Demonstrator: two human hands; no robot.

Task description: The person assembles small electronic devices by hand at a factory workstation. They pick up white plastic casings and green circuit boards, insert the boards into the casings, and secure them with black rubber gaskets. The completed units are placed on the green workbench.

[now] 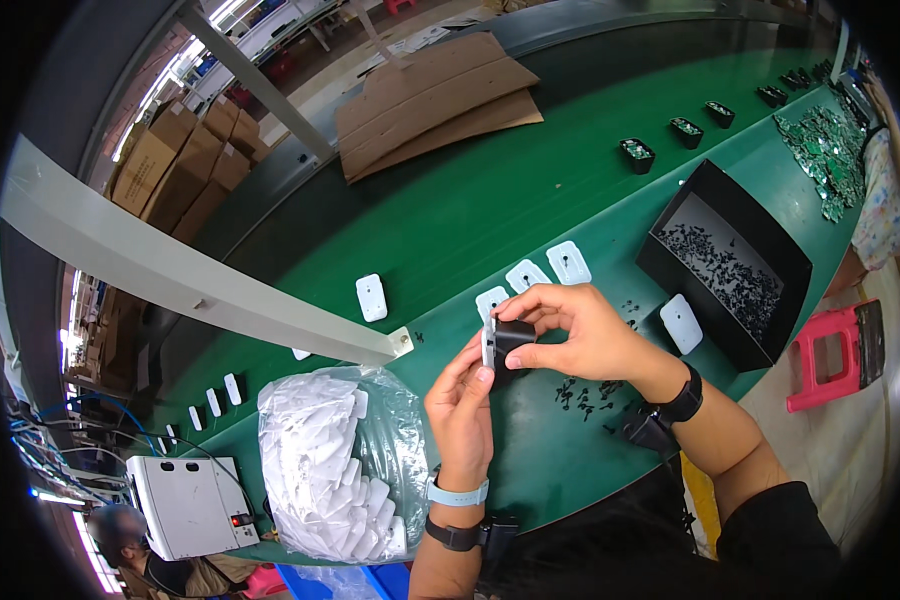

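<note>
My left hand (460,405) pinches the edge of a white plastic cover (488,348) standing on its side. My right hand (595,335) has its fingers and thumb around a black plastic case (513,340), which is pressed against the cover's face. The side of the case under my right fingers is hidden. Just beyond my hands, three white covers, one of them a rounded rectangle with a dark centre mark (569,263), lie in a row. Small black plastic parts (582,393) are scattered on the green table right of my hands.
A clear bag of white covers (315,465) lies left. At right, a black tray (660,250) holds many small black parts, beside another white-topped piece (681,325). Beyond runs a green conveyor belt (450,235) with black cases (637,154). A white metal post (220,270) crosses at left.
</note>
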